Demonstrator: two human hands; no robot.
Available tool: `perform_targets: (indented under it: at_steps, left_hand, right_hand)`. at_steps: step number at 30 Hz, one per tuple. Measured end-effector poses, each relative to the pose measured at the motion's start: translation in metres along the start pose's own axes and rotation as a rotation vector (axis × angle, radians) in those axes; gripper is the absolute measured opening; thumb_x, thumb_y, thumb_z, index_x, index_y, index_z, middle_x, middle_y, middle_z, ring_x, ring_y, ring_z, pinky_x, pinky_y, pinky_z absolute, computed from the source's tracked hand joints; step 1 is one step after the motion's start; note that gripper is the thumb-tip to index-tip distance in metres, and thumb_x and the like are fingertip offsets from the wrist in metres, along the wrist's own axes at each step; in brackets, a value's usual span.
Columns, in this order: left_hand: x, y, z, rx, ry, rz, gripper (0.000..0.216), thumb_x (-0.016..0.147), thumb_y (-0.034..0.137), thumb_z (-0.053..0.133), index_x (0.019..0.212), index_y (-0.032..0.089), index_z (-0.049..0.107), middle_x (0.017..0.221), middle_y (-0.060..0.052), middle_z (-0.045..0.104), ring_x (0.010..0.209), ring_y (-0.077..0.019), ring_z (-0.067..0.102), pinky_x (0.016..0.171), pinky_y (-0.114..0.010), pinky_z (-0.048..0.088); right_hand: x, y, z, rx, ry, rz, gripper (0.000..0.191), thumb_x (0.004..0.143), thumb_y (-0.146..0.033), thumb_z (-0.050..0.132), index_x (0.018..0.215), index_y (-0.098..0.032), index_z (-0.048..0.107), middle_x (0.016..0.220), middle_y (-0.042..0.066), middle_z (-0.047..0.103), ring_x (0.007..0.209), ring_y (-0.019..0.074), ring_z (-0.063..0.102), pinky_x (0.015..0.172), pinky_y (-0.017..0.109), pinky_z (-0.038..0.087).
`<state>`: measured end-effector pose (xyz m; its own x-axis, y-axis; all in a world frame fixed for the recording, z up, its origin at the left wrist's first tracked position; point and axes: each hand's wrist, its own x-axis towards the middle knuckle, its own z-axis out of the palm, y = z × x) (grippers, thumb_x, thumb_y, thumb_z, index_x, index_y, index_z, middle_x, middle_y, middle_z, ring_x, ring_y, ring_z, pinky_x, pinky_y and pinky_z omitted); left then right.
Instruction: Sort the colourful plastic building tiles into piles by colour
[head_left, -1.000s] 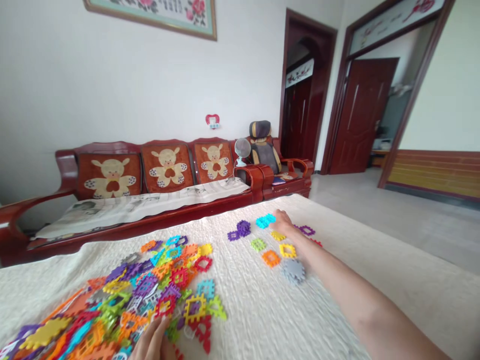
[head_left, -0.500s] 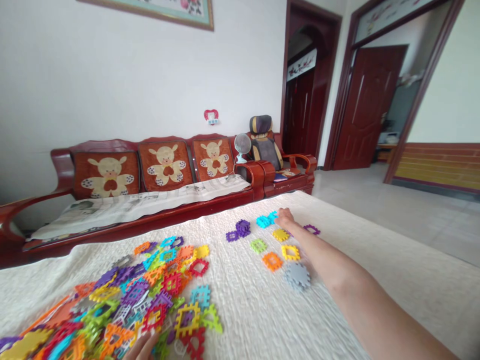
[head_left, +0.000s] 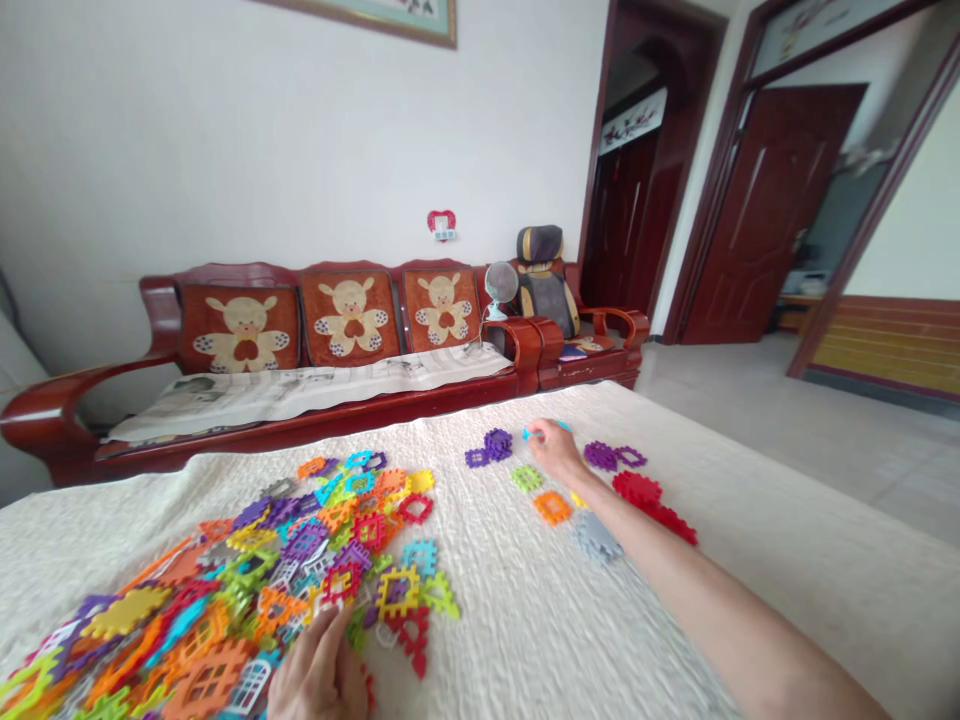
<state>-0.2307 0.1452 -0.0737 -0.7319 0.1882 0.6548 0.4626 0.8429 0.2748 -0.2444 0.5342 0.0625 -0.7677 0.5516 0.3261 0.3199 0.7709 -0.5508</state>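
My right hand (head_left: 553, 447) is at the far side of the table, its fingers pinched at a cyan toothed plastic building piece (head_left: 527, 435). The hand hides most of that cyan piece. Close to my body, my left hand (head_left: 319, 672) rests on the near right part of a pile of interlocking plastic pieces (head_left: 259, 565). Its fingers are bent and somewhat apart, with nothing visible in them. A red frame piece (head_left: 340, 584) lies just past its fingertips.
Small groups lie around my right hand: purple pieces (head_left: 498, 444), a green frame (head_left: 526, 478), an orange frame (head_left: 553, 508), grey discs (head_left: 597, 538), purple discs (head_left: 601, 455) and red discs (head_left: 637, 488). A cream cloth (head_left: 510, 620) covers the table. A wooden sofa (head_left: 405, 385) stands beyond.
The view has shifted, bringing more of my left hand and the red and purple discs into sight. My right hand has moved left over the cyan pieces, covering them.
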Motion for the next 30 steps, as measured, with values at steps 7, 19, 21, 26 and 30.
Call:
perform_targets:
  at_steps: [7,19,21,26,30]
  left_hand:
    - [0.006,0.018,-0.009,-0.03,0.001,-0.08,0.035,0.085,0.025,0.04,0.106,0.02,0.067,0.112,-0.007,0.068,0.102,-0.0228,0.063,0.092,-0.038,0.05]
    - [0.01,0.023,-0.013,-0.044,-0.025,-0.082,0.035,0.086,0.023,0.039,0.104,0.019,0.068,0.11,-0.007,0.068,0.101,-0.0216,0.063,0.093,-0.035,0.048]
    - [0.01,0.023,-0.014,-0.037,-0.029,-0.071,0.035,0.086,0.024,0.038,0.104,0.019,0.068,0.109,-0.007,0.068,0.101,-0.0211,0.063,0.094,-0.035,0.047]
    - [0.01,0.023,-0.014,-0.005,-0.043,-0.077,0.035,0.086,0.024,0.038,0.102,0.02,0.069,0.109,-0.007,0.068,0.1,-0.0216,0.063,0.091,-0.035,0.049]
    - [0.01,0.023,-0.015,-0.005,-0.03,-0.057,0.034,0.085,0.024,0.039,0.102,0.021,0.069,0.108,-0.005,0.069,0.099,-0.0208,0.063,0.09,-0.034,0.048]
  right_hand:
    - [-0.136,-0.048,0.07,0.295,-0.19,-0.33,0.03,0.069,-0.013,0.053,0.092,-0.029,0.061,0.094,-0.002,0.064,0.082,0.0181,0.063,0.076,0.03,0.05]
    - [-0.199,-0.019,0.074,0.45,0.094,-0.216,0.03,0.07,-0.009,0.043,0.092,-0.022,0.058,0.081,0.002,0.062,0.072,0.015,0.059,0.066,0.027,0.047]
    - [-0.208,-0.02,0.07,0.474,0.087,-0.227,0.03,0.071,-0.009,0.041,0.092,-0.021,0.058,0.083,0.003,0.062,0.075,0.0146,0.059,0.066,0.026,0.046]
    - [-0.207,-0.024,0.068,0.478,0.053,-0.237,0.027,0.07,-0.007,0.042,0.087,-0.02,0.059,0.082,0.004,0.062,0.076,0.015,0.059,0.066,0.026,0.044]
    - [-0.203,-0.023,0.072,0.472,0.049,-0.258,0.025,0.07,-0.007,0.043,0.084,-0.021,0.058,0.082,0.004,0.062,0.078,0.0157,0.059,0.067,0.027,0.044]
